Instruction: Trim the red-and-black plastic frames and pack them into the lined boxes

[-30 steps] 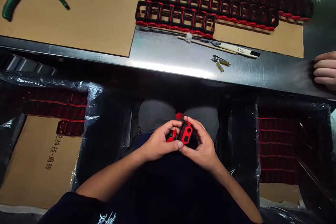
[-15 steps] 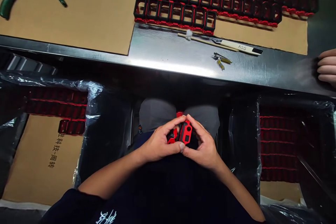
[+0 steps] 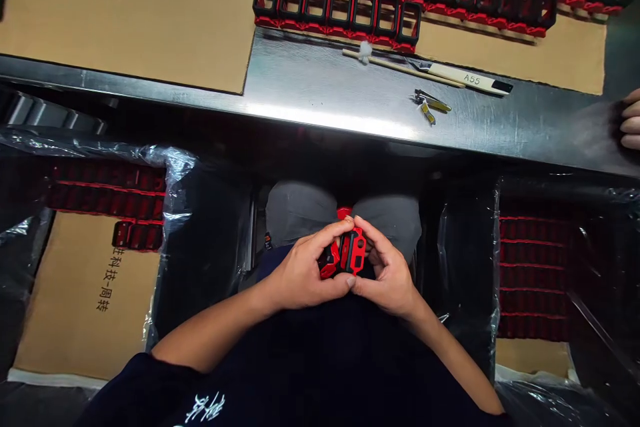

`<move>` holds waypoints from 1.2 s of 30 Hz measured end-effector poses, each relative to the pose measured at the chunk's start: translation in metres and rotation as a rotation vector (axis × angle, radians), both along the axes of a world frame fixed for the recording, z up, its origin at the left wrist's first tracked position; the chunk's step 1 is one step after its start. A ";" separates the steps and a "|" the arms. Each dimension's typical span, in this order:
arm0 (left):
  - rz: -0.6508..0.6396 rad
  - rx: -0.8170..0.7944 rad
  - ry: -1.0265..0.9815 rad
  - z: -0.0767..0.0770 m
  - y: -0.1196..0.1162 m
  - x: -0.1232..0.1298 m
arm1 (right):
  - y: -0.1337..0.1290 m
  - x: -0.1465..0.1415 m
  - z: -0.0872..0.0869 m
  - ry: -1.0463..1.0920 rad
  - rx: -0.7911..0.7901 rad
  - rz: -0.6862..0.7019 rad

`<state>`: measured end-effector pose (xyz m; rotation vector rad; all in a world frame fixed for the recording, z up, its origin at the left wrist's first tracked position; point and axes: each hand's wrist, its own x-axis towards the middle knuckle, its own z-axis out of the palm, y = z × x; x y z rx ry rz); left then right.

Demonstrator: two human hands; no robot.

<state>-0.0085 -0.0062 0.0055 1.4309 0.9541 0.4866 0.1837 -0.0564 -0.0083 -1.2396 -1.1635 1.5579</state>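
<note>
Above my lap, a red and black plastic housing (image 3: 356, 250) is gripped between both hands. My left hand (image 3: 307, 270) closes on its left side, with the thumb along the near edge and the fingers along the far edge. My right hand (image 3: 390, 273) pinches the same piece from the right, its fingertips meeting the left ones. One face, with a round hole and a rectangular opening, is turned up toward me. Fingers cover parts of the housing, and a bit of red (image 3: 344, 212) shows beyond them between my knees.
Rows of similar housings (image 3: 360, 7) stand on cardboard (image 3: 150, 20) on the metal table (image 3: 300, 93). Near its edge lie a knife marked A55 (image 3: 465, 77), a cotton-tipped stick (image 3: 385, 65) and nail clippers (image 3: 431, 105). Plastic-lined boxes hold more housings (image 3: 533, 280). Another person's hand (image 3: 631, 120) is far right.
The housing has turned slightly in my hands, its face tilting further right. My view has shifted a little, so the table sits higher. Both hands keep their grip.
</note>
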 end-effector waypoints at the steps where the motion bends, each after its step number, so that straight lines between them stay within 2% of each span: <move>1: -0.007 0.050 0.001 0.001 0.000 -0.001 | -0.001 0.000 -0.001 0.027 0.008 0.000; 4: -0.023 0.125 -0.018 0.001 0.002 -0.002 | -0.002 -0.001 -0.003 -0.001 0.026 -0.011; 9: -0.059 0.117 -0.034 -0.002 0.003 -0.004 | -0.002 0.001 -0.002 -0.135 0.060 0.008; 17: -0.048 0.269 -0.017 -0.005 0.004 -0.001 | 0.005 0.000 -0.001 -0.132 0.167 -0.006; 25: -0.015 0.333 0.019 0.000 0.006 -0.001 | 0.008 0.000 0.000 -0.132 0.169 0.007; 28: 0.023 0.369 0.030 0.003 0.009 -0.002 | 0.009 0.004 0.000 -0.099 0.116 -0.035; 31: 0.043 0.372 0.066 0.007 0.012 -0.004 | 0.011 0.008 0.001 0.024 0.028 -0.099; 36: 0.012 0.329 0.090 0.011 0.013 -0.006 | 0.018 0.009 0.009 0.288 -0.140 -0.048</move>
